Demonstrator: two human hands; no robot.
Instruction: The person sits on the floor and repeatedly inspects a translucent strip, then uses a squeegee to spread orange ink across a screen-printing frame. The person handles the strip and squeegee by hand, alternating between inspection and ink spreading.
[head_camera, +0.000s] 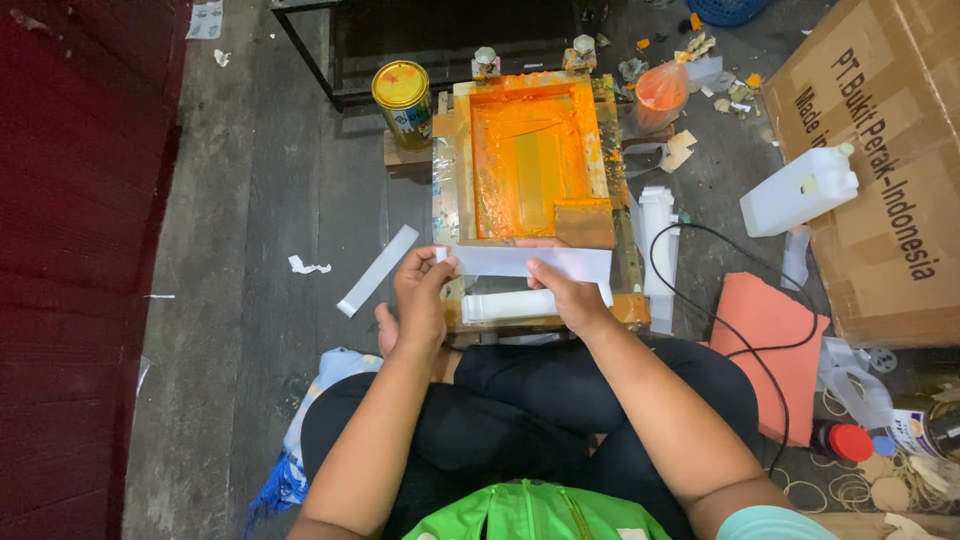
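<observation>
A long white strip is held flat between both hands in front of an orange-stained screen-printing frame. My left hand pinches the strip's left end. My right hand holds the strip near its middle from below. Under the strip lies a stack of white strips on the wooden base of the frame. A brown squeegee block rests at the frame's near right corner.
A yellow-lidded tin stands left of the frame, with a loose white strip on the floor. To the right are another white strip pile, a black cable, an orange sheet, a white jug and a cardboard box.
</observation>
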